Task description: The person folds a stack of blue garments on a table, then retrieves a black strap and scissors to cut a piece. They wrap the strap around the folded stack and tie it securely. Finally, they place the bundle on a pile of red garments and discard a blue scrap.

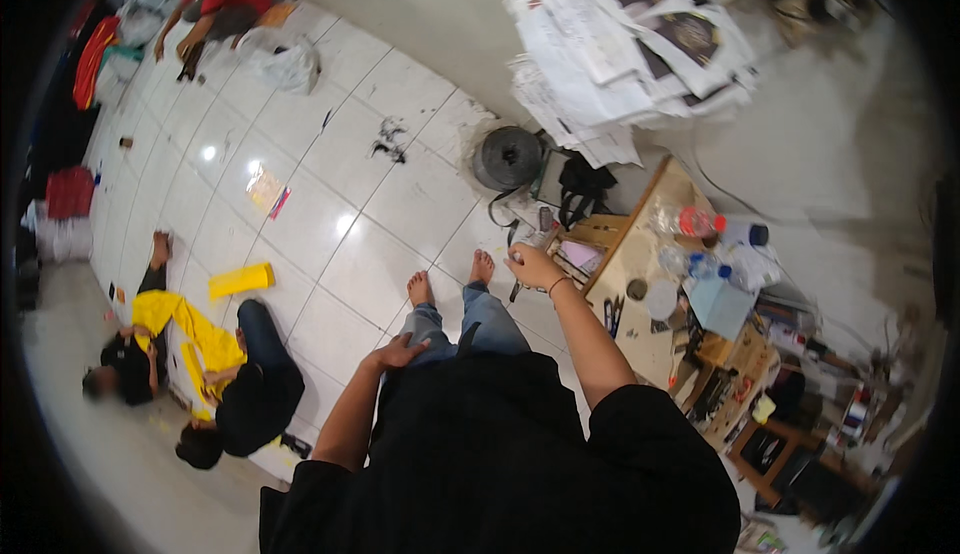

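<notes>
My left hand (400, 352) rests on the thigh of my blue jeans (431, 329), its fingers spread and nothing seen in it. My right hand (532, 265) is raised beyond my right knee, beside the wooden table's near corner, with its fingers curled; whether it holds something small cannot be told. Just past it are an open drawer or shelf with a pink paper (577, 254) and a dark strap (514, 231). Farther off, a large grey roll of strapping (511, 158) stands on the floor by the wall. My bare feet are on white tiles.
The wooden table (641, 235) at right bears plastic bottles (701, 221), a blue sheet (720, 305) and tools. A tall stack of printed sheets (600, 51) leans near the wall. Two people sit at lower left with yellow fabric (214, 340); another crouches at upper left by plastic bags (285, 62).
</notes>
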Available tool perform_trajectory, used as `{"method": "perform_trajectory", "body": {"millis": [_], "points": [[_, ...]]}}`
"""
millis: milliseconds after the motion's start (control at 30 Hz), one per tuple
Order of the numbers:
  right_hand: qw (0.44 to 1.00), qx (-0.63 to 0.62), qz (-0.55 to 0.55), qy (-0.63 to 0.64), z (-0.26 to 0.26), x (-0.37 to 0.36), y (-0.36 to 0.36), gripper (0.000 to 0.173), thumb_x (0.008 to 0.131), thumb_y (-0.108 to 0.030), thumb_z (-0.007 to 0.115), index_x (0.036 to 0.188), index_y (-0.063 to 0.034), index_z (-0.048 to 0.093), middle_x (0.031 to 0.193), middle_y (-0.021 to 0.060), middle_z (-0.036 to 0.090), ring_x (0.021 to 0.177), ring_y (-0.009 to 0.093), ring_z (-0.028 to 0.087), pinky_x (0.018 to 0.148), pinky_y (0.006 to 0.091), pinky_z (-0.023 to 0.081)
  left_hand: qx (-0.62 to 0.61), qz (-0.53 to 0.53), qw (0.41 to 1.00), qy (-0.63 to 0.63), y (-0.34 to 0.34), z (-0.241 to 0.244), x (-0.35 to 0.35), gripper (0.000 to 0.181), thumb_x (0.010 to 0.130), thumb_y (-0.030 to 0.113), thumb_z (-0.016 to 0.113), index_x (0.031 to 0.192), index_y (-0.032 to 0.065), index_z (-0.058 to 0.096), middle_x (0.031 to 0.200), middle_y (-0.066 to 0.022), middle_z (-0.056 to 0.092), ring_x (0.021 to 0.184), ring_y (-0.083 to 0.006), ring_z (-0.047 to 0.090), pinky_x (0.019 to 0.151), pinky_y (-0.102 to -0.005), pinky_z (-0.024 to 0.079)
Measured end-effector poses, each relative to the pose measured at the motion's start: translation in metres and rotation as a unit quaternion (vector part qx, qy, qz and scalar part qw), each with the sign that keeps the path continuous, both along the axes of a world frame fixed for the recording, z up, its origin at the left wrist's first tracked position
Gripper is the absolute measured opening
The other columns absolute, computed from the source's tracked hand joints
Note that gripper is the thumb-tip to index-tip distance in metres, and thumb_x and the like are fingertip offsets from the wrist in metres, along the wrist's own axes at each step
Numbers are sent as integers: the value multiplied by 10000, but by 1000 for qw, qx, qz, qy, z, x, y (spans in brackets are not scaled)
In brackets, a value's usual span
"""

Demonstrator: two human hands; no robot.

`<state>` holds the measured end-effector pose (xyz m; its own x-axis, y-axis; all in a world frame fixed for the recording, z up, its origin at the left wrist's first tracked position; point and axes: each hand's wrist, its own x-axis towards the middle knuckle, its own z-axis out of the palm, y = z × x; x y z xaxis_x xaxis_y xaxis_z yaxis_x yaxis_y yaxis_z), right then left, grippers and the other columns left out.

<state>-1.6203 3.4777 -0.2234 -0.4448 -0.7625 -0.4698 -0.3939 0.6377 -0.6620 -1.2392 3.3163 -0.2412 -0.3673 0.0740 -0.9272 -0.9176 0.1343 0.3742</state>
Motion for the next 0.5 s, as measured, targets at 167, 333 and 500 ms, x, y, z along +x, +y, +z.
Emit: {"method": "perform_trajectory", "body": {"millis": [167,333,500], "points": [[990,67,-36,-115,-198,20,42,232,923,-212,668,1016,-1,687,840,136,712,765,224,683,710,379,536,-147,-40,970,-189,56,21,-33,999,855,773,550,1647,274,203,1690,-234,132,1504,-540,207,1154,-701,258],[988,117,-15,-96,-318,7,37,274,900,-197,630,1058,8,722,1042,205,741,1000,354,701,900,428,532,-201,-75,946,-241,90,-13,-24,995,844,745,605,1644,323,190,1689,-223,144,1473,-547,264,1121,-703,295],[992,122,-6,-27,-405,-33,21,182,885,-180,676,935,-14,729,938,201,726,885,364,693,814,441,543,-276,-95,932,-216,96,-45,-27,1001,835,671,662,1645,320,191,1592,-323,265,1291,-514,450,1037,-653,379]]}}
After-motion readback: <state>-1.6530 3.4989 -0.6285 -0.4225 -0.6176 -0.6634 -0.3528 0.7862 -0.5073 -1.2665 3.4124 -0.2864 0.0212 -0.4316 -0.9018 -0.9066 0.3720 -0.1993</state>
